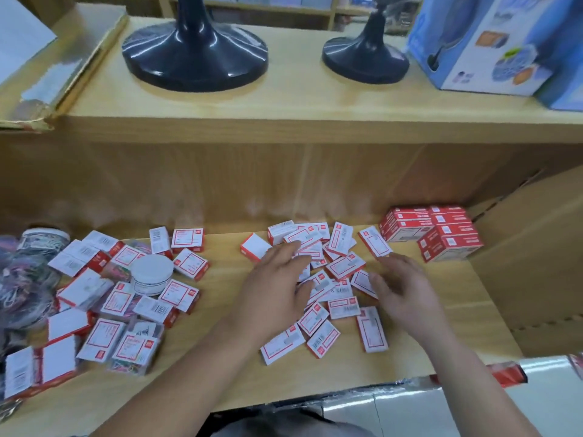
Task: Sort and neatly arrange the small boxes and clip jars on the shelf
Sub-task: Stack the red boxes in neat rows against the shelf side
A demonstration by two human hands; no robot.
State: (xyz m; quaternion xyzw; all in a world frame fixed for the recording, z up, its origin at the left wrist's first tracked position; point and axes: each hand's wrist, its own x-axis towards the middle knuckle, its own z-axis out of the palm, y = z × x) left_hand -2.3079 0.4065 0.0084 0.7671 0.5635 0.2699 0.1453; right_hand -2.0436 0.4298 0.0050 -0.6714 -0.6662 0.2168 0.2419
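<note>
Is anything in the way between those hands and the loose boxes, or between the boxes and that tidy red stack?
Nothing visible. The left hand is right over the loose boxes, the right hand beside them, and only bare shelf lies between them and the red stack.

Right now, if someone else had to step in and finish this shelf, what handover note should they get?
Left hand: open, fingers flat on the middle heap of small boxes.
Right hand: open, over that heap's right side, holding nothing.
Done: a neat block of red boxes stacked at the back right of the shelf.
To do: sort the middle heap and the left heap, which surrounds an upright white-lidded clip jar; a second jar sits far left at the back.
</note>
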